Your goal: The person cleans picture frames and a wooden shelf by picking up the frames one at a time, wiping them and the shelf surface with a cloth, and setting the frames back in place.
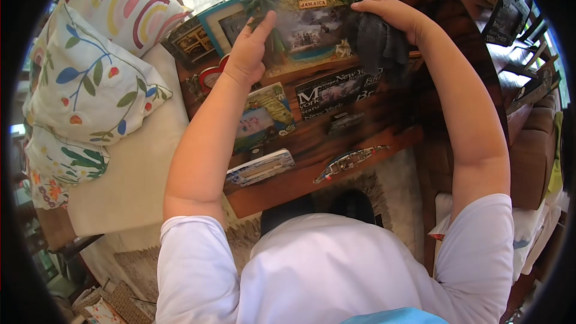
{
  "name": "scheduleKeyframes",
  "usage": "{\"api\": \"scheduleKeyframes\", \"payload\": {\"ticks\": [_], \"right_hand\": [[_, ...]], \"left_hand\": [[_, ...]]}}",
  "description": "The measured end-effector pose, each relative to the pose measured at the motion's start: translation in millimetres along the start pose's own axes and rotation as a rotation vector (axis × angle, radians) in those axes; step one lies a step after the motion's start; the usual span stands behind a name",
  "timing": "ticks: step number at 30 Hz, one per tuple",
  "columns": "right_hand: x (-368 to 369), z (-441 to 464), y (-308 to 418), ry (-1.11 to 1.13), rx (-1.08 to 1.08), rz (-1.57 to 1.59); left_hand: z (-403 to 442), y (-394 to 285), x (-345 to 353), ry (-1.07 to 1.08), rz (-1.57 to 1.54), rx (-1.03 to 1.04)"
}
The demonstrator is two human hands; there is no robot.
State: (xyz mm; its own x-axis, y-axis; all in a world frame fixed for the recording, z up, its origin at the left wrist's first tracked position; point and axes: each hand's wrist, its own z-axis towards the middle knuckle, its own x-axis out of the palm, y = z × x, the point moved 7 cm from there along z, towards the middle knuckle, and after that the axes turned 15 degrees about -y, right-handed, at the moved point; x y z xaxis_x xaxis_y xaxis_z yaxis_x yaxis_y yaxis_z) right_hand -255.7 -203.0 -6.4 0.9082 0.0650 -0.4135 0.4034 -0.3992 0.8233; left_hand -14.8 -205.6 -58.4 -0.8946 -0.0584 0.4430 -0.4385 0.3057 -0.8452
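A decorated photo frame [309, 57] with a thatched roof, palm trees and the word JAMAICA stands upright at the far side of the wooden table. My left hand [248, 53] is closed around its left side, thumb upright against the palm tree. At the frame's upper right corner is my right hand [390, 13], its fingers reaching over the top edge. A dark grey cloth [379, 42] hangs bunched below my right palm, held in that hand. How its hidden fingers grip the cloth cannot be seen.
Around it on the table [384, 144] stand a New York frame [336, 91], a colourful frame [264, 117], a blue-white frame [261, 168], a small boat-shaped piece [351, 162] and a red heart frame [211, 75]. Patterned cushions [99, 78] lie left; more frames [507, 15] stand right.
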Motion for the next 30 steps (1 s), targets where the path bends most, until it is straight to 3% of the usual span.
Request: {"api": "scheduleKeyframes", "payload": {"ticks": [3,8,11,14,17,18,24,30], "right_hand": [[-0.9,3.1,-4.9,-0.057,-0.008,0.035],[6.3,9.5,0.0,-0.044,-0.121,-0.041],[4.4,7.6,4.5,-0.13,-0.117,-0.11],[-13.2,7.5,13.1,-0.332,-0.306,-0.214],[-40.5,-16.5,15.1,-0.463,-0.384,-0.065],[-46.9,-22.0,7.5,-0.408,-0.316,0.156],[-71.3,-102.6,-21.9,-0.38,-0.257,0.721],[-57.7,-147.4,-51.2,-0.339,-0.226,0.892]], "left_hand": [[9.2,0.5,-8.1,-0.084,0.199,0.027],[11.2,-15.0,-21.3,0.044,0.39,0.033],[8.0,-15.9,-24.0,0.02,0.509,-0.012],[9.5,-9.4,-20.4,-0.017,0.552,-0.008],[15.5,-1.8,-17.6,-0.011,0.638,0.0],[19.2,0.3,-18.7,-0.028,0.665,0.009],[38.6,13.8,-17.5,0.003,0.762,-0.023],[51.8,31.8,-26.3,-0.031,0.725,-0.06]]}}
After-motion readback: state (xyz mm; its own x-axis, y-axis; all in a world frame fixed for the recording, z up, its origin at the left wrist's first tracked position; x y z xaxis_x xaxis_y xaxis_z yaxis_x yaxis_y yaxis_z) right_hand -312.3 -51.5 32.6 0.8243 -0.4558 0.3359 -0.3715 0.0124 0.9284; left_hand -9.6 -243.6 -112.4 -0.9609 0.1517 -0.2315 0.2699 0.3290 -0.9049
